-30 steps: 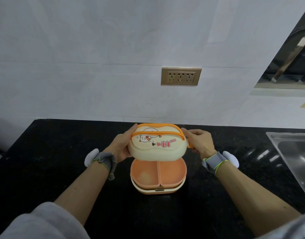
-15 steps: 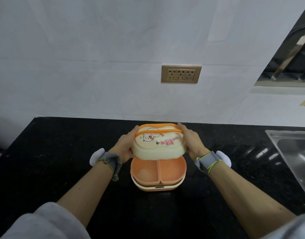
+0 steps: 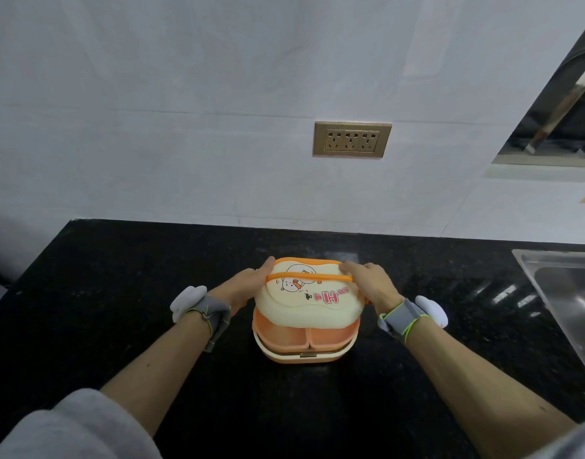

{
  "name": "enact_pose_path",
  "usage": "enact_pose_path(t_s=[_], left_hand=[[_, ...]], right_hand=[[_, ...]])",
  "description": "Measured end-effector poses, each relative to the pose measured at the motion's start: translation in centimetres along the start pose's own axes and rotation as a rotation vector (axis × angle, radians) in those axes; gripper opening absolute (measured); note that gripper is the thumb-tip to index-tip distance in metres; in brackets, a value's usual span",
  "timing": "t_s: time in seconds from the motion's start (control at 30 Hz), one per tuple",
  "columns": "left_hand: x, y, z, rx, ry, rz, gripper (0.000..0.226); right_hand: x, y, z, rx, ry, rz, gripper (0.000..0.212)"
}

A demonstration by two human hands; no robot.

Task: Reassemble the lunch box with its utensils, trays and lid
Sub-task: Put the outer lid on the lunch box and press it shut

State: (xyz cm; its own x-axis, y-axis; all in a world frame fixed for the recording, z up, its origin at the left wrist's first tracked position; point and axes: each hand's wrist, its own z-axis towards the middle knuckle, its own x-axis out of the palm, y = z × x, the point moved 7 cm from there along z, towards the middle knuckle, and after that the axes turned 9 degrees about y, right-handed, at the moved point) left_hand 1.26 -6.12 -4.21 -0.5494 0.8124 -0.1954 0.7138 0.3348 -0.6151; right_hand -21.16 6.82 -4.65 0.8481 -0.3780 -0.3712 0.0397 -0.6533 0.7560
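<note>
The person is holding the cream lid (image 3: 306,298) over the lunch box base (image 3: 304,354), which is standing on the black worktop (image 3: 125,293) with the divided orange tray (image 3: 306,332) seated in it. The lid is sitting tilted: its far edge is raised, its near edge is overhanging the tray, and the tray's front compartments are showing uncovered. It is not yet seated.

Recommended practice for this step, as a judgement: square the lid's outline to the base rim, level it, then press down evenly at both ends so that it is not binding on one side. The small front catch (image 3: 307,355) should be lining up with the lid edge before any pressure is applied.

The left hand (image 3: 248,288) is gripping the lid's left end, fingers curled round its far corner. The right hand (image 3: 372,286) is gripping the right end likewise, fingers lying over the orange strap (image 3: 309,277). Neither hand is touching the base.
</note>
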Motion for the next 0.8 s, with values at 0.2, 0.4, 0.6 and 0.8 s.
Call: enact_pose_path(t_s=[0.2, 0.4, 0.6, 0.8], left_hand=[[0.7, 1.5, 0.5, -0.057, 0.066, 0.073, 0.086], [0.8, 2.6, 0.6, -0.084, 0.163, 0.050, 0.088], [0.4, 2.6, 0.2, -0.082, 0.179, 0.030, 0.083], [0.3, 3.5, 0.4, -0.126, 0.182, 0.087, 0.072]], right_hand=[[0.0, -0.9, -0.1, 0.054, 0.023, -0.094, 0.032], [0.3, -0.7, -0.6, 0.073, 0.038, -0.155, 0.040], [0.5, 0.0, -1.1, 0.070, 0.057, -0.210, 0.034], [1.1, -0.4, -1.7, 0.103, 0.099, -0.252, 0.040]])
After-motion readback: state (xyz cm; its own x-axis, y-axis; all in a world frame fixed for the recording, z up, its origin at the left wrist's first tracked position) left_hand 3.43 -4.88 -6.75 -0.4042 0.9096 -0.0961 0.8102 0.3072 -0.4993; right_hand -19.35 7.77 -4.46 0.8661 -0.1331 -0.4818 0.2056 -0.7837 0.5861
